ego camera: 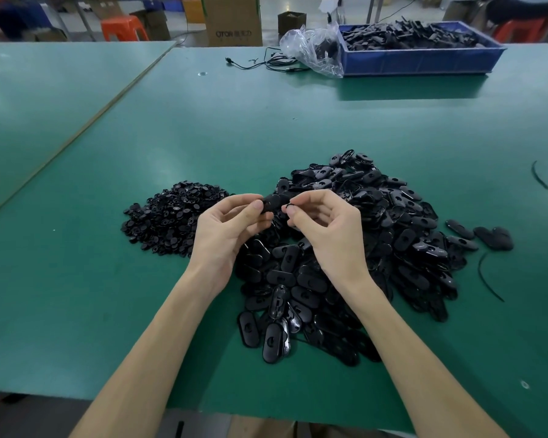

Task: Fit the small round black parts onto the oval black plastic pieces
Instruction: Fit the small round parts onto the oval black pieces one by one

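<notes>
Bare table [250, 128] beyond both piles [345, 248]; blue bin [418, 63] far back.

The hands [285, 229] covered most of the two black parts pinched between them, so whether the parts touched could not be told. The oval pile [355, 248] lay partly hidden under the wrists. The bin's [418, 58] contents were too small to identify, perhaps similar pieces.

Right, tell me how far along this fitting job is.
Done: a few ovals sit apart at the right, though I can't tell if they're fitted. In hand: left hand holds an oval, right hand a small part. Left: big oval pile and round-part pile.
</notes>
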The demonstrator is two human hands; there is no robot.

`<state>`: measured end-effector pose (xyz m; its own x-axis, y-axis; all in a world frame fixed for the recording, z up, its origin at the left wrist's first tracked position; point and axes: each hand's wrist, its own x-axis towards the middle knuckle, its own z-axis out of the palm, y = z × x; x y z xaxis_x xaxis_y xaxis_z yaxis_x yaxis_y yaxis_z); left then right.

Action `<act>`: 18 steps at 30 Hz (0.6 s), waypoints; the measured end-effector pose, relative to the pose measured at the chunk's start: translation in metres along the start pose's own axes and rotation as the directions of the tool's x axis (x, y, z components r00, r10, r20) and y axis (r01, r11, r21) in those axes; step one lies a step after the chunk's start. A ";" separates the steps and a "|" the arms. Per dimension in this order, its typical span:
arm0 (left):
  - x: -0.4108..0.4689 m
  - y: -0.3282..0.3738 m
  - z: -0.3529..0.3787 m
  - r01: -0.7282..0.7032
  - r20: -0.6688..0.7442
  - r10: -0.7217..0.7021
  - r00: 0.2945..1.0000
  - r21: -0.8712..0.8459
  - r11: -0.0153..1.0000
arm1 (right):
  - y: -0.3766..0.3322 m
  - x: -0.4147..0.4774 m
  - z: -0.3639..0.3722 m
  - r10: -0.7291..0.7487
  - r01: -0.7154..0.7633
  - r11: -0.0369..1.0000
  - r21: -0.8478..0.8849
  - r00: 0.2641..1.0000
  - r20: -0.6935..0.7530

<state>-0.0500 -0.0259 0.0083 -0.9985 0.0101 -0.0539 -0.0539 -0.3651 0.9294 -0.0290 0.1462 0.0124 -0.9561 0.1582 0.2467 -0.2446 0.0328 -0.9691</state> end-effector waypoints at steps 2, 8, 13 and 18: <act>-0.001 -0.001 0.001 -0.022 0.043 0.019 0.999 0.081 0.996 | 0.001 0.000 0.001 -0.015 0.016 1.000 -0.024 1.000 0.016; -0.003 0.001 0.003 -0.123 0.064 0.114 0.991 0.169 0.978 | 0.002 -0.001 0.001 -0.041 0.043 0.998 -0.046 0.998 0.048; -0.003 0.002 0.003 -0.100 0.096 0.096 0.991 0.041 0.994 | 0.001 -0.004 0.003 -0.037 0.043 0.995 -0.085 0.996 0.076; -0.003 0.001 0.004 -0.119 0.139 0.106 0.985 0.090 0.989 | -0.001 -0.005 0.003 -0.038 0.047 0.994 -0.094 0.995 0.094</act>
<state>-0.0468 -0.0220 0.0106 -0.9903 0.1005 0.0961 0.0648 -0.2784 0.9583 -0.0248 0.1420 0.0124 -0.9571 0.0632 0.2826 -0.2726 0.1330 -0.9529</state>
